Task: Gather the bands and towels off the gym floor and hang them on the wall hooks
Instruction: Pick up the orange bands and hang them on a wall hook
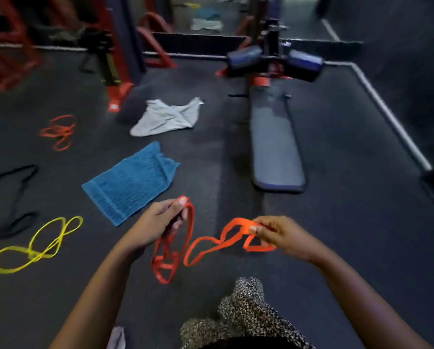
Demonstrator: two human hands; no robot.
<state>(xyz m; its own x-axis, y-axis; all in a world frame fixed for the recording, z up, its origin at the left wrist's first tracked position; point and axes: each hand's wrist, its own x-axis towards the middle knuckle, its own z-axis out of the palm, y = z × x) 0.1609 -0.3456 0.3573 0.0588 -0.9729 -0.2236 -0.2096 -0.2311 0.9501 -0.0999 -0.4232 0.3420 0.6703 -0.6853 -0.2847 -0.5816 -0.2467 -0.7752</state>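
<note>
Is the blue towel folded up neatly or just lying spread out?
Spread out. The blue towel lies mostly flat on the floor, only its far corner bunched.

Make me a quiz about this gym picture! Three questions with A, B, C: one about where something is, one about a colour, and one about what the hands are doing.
1. Where does the blue towel lie?
A) on a table
B) on the floor
C) on a wall hook

2. What colour is the band held up in front?
A) yellow
B) black
C) orange

3. What are the left hand and right hand doing?
A) each grips the band
B) both are empty
C) only one holds the band

Answers:
1 B: the blue towel is spread out on the dark floor.
2 C: the band between the hands is bright orange.
3 A: each hand's fingers pinch a part of the band, and the rest hangs between them.
</note>
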